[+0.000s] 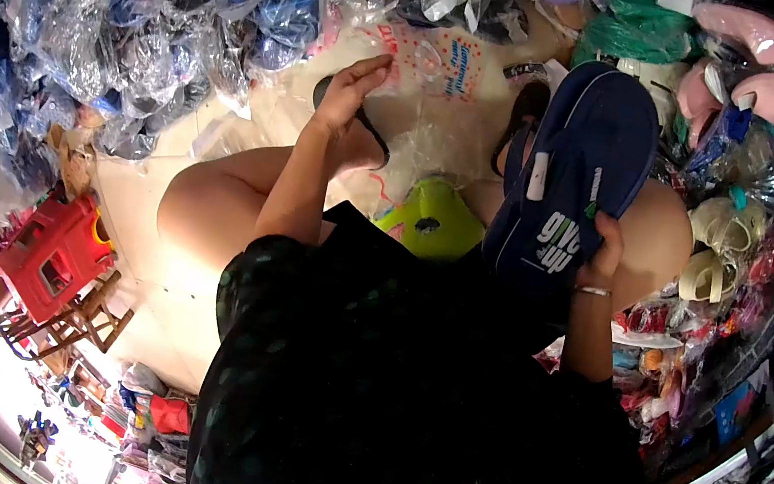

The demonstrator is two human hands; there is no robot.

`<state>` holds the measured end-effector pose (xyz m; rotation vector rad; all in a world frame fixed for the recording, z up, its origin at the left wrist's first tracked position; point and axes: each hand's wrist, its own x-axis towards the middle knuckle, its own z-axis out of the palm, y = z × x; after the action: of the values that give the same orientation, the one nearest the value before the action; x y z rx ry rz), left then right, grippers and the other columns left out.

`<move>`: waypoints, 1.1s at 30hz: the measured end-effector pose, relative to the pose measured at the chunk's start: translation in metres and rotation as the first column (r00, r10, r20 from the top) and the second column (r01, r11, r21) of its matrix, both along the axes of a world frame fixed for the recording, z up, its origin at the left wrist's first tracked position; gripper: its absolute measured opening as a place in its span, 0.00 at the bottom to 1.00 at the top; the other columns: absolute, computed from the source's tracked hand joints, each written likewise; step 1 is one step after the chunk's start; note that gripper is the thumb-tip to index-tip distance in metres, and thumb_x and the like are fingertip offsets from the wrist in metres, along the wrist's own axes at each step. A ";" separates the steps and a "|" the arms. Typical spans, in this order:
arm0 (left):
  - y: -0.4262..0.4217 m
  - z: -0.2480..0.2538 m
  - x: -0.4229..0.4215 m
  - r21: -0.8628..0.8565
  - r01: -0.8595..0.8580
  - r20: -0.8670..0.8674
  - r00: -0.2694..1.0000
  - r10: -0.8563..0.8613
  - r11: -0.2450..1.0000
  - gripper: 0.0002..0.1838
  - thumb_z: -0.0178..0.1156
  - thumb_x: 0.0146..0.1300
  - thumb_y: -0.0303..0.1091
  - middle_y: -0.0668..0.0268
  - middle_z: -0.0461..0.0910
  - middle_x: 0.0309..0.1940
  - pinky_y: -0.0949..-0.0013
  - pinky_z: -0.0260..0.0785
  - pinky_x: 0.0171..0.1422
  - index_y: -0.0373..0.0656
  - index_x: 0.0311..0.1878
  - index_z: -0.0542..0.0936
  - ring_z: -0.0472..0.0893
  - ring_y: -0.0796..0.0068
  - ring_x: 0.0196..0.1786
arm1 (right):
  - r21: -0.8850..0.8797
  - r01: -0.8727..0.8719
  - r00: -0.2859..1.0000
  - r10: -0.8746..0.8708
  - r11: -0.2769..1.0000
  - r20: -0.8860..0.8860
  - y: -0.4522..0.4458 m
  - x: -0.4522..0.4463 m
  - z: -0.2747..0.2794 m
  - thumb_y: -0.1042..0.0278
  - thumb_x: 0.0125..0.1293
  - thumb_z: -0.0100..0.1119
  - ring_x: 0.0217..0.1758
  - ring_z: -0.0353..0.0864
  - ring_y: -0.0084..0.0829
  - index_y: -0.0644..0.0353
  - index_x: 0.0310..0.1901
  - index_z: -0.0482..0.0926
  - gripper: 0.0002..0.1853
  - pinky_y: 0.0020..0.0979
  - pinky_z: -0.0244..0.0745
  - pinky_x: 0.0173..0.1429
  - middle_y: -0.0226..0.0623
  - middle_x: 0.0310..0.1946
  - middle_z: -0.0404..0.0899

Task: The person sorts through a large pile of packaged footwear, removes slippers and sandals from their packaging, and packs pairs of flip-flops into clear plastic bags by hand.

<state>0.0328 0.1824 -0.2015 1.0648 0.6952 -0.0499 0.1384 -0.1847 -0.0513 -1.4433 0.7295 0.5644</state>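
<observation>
My right hand [604, 250] grips a navy slipper [595, 133] near its end, thumb on top. White and green "give up" lettering is printed on it, and a small white tag [538, 177] shows at its side. More navy material sticks out behind its left edge; I cannot tell whether that is a second slipper. My left hand [350, 94] is raised above my foot, its fingers stretched out and holding nothing visible. Just beyond it, a clear plastic bag [436, 62] with red and blue print lies on the floor.
Plastic-wrapped footwear [140, 10] is heaped at the far left and back. Pink slippers [770, 95] and cream clogs [715, 248] are piled at right. A lime-green stool [431, 219] is between my legs; a red plastic stool [56, 255] rests on a wooden one at left.
</observation>
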 end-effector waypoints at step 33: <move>-0.132 0.169 -0.057 0.153 -0.103 0.309 0.950 0.052 0.983 0.02 0.57 0.58 0.21 0.72 0.74 0.27 0.79 0.66 0.40 0.37 0.33 0.75 0.72 0.85 0.31 | 0.901 -0.077 0.971 0.236 0.428 -0.029 0.028 -0.037 -0.007 0.56 0.53 0.57 0.37 0.79 0.41 0.69 0.49 0.71 0.27 0.37 0.78 0.40 0.48 0.41 0.77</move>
<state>-0.0238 0.0503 -0.0327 1.1735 0.4659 0.2411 0.1019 -0.1572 -0.0580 -0.4264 0.2746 1.0315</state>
